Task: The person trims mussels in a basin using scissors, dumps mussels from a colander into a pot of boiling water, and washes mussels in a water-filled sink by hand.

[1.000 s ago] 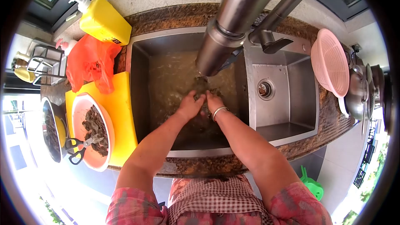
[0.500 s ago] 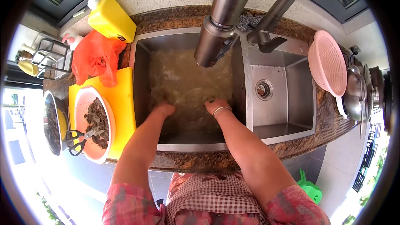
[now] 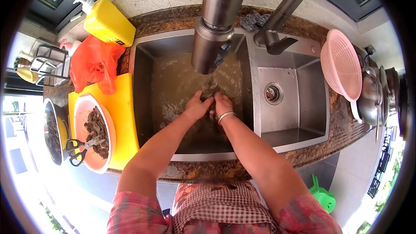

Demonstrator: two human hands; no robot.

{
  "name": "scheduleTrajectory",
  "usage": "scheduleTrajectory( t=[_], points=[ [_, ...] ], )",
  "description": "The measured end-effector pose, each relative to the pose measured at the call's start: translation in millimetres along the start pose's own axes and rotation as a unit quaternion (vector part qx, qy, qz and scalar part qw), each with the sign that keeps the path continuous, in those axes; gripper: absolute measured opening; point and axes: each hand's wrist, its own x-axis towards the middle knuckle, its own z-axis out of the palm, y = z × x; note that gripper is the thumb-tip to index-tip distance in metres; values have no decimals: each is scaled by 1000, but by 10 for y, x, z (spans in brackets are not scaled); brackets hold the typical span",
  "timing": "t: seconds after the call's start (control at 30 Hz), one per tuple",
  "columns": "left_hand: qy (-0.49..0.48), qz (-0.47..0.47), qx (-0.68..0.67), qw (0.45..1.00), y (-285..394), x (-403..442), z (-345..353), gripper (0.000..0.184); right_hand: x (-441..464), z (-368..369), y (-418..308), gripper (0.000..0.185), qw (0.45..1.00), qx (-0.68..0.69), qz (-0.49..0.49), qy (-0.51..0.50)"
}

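Observation:
In the left basin of the steel sink (image 3: 135, 117), my left hand (image 3: 199, 105) and my right hand (image 3: 223, 105) are close together at the surface of murky brown water (image 3: 173, 78). Between their fingers is a wet, dark brown clump (image 3: 209, 92), whose kind I cannot make out. Both hands are closed around it, the right one with a bangle at its wrist. Some fingertips are hidden by the clump and water. Above the hands hangs the thick dark metal tap (image 3: 212, 43).
Left of the sink, a pink bowl (image 3: 113, 141) of dark brown pieces with scissors (image 3: 80, 149) stands on a yellow board (image 3: 125, 112). Behind are a red plastic bag (image 3: 93, 65) and a yellow pump bottle (image 3: 108, 21). A pink colander (image 3: 342, 65) stands at right.
My hands have come up from under the water and moved together toward the basin's middle. The dark clump now shows between them. The view has shifted slightly.

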Motion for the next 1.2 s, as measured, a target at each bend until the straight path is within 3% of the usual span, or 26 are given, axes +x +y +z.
scheduleTrajectory(
  t=[0.07,0.1,0.17,0.2,0.23,0.27,0.37,0.5,0.53,0.6,0.63,0.73,0.8,0.83,0.93,1.0,1.1,1.13,1.2],
  points=[
    [28,-49,129,990,429,-8,42,53,180,-128,21,46,976,-158,-102,106],
    [46,39,208,976,457,59,82,49,261,-173,15,44,946,-235,-155,158],
    [84,216,352,907,431,293,187,41,65,-128,-98,40,920,-204,-246,226],
    [102,282,413,860,268,567,297,51,139,-129,-46,42,913,-184,-280,233],
    [83,259,384,883,201,776,353,49,200,-126,-16,44,904,-164,-315,240],
    [61,234,353,904,150,949,403,48,196,-108,-4,53,907,-184,-284,250],
    [28,171,431,886,352,986,203,54,114,-119,-12,62,890,-401,-125,178],
    [134,56,361,921,-39,914,-106,67,-56,-122,-170,72,898,-439,21,-9],
    [165,4,336,927,-54,795,-187,71,76,-98,-23,72,906,-423,13,-16],
    [131,-82,332,931,50,413,-276,75,467,-33,475,73,920,-390,0,-29],
    [114,-125,326,930,59,258,-288,77,455,-1,520,74,949,-311,12,-51],
    [57,-222,105,968,-72,104,-133,75,411,58,554,74,989,-63,65,-113],
    [25,-135,6,991,-414,129,121,68,387,61,500,72,974,119,123,-151],
    [7,-90,-45,995,-421,104,196,65,493,35,580,70,981,104,104,-129],
    [81,59,91,991,-156,-84,294,49,543,-31,561,60,996,38,52,-56],
    [94,68,112,987,103,-49,114,39,307,-61,217,49,1000,-25,16,-4],
    [148,66,182,970,190,251,-88,30,324,-5,239,21,965,-109,-235,32],
    [142,51,226,962,259,281,-232,30,339,-53,221,22,929,-208,-304,40],
    [150,33,317,936,181,255,-409,33,177,-95,136,32,890,-284,-336,116]
  ],
)
